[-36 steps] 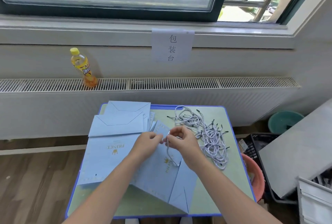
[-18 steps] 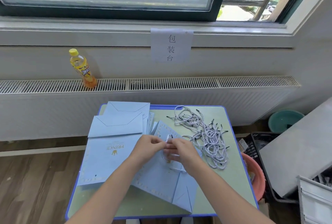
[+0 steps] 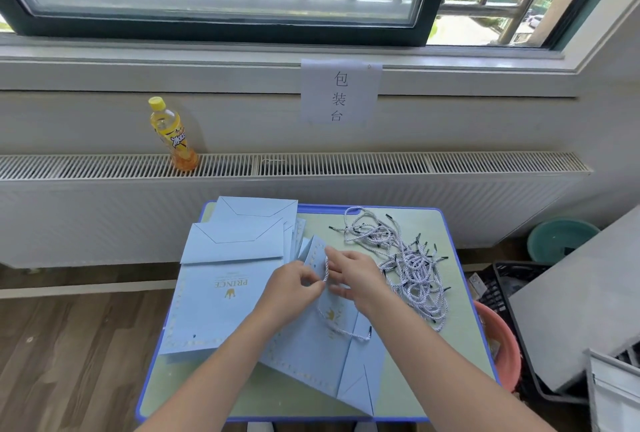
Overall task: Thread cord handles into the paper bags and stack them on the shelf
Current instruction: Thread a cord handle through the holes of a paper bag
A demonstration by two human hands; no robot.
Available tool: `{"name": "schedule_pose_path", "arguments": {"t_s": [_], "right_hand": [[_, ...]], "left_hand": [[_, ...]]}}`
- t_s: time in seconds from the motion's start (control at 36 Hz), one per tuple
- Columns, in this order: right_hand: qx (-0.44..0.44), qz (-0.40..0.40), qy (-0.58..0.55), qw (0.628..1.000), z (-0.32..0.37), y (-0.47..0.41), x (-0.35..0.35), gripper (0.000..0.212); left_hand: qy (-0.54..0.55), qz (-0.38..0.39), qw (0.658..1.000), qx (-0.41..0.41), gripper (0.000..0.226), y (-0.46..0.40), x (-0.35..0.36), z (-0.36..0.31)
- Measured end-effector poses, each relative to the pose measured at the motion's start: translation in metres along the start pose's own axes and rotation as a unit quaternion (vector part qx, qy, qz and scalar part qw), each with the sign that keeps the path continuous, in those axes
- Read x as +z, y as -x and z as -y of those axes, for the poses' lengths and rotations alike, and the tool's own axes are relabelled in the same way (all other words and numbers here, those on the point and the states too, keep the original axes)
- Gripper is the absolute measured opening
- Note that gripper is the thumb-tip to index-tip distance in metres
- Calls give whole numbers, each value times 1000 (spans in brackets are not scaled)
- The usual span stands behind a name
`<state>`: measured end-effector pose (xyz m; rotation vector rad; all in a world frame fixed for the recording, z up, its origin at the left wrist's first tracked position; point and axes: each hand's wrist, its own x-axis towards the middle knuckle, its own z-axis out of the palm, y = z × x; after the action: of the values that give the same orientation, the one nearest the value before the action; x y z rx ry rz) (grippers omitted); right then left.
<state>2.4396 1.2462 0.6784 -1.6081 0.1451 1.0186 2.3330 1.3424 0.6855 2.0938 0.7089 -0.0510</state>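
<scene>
A flat light-blue paper bag (image 3: 311,352) lies at an angle on the small blue-rimmed table (image 3: 460,359). My left hand (image 3: 294,287) and my right hand (image 3: 353,275) meet over its top edge. Both pinch a white-and-grey cord (image 3: 326,268) that stands up between the fingers. The cord's free end (image 3: 349,334) trails across the bag with a dark tip. A stack of flat blue bags (image 3: 225,279) printed PRINCE lies to the left. A loose pile of cords (image 3: 408,265) lies to the right.
A yellow drink bottle (image 3: 173,135) stands on the radiator cover behind the table. A pink basin (image 3: 502,348), a black crate (image 3: 509,286) and a grey board (image 3: 575,296) crowd the right side. A teal basin (image 3: 561,239) sits by the wall. Wooden floor lies to the left.
Both hands sank closer to the bag's top edge. The cord between them was pulled further, so a longer free end now trails over the bag.
</scene>
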Motion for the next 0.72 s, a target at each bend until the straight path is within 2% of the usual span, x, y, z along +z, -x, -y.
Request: {"name": "schedule_pose_path", "arguments": {"t_s": [0.14,0.19,0.28,0.42,0.72], "right_hand": [[-70,-55,64,994,4,-3,6,5],[-106,-56,73,990,5,-2,6,5],[-153,-52,158,974,0,3,3,3],[-222,-48,289,930,-12,12,2,12],[-283,-110,305,903,-10,19,5,13]], "left_hand": [[25,-21,999,1,10,2,2,0],[71,-40,997,-13,18,4,2,0],[161,-70,983,-49,33,6,-1,-1],[214,-77,971,-71,23,3,-3,2],[212,-62,975,-32,28,10,-4,-11]]}}
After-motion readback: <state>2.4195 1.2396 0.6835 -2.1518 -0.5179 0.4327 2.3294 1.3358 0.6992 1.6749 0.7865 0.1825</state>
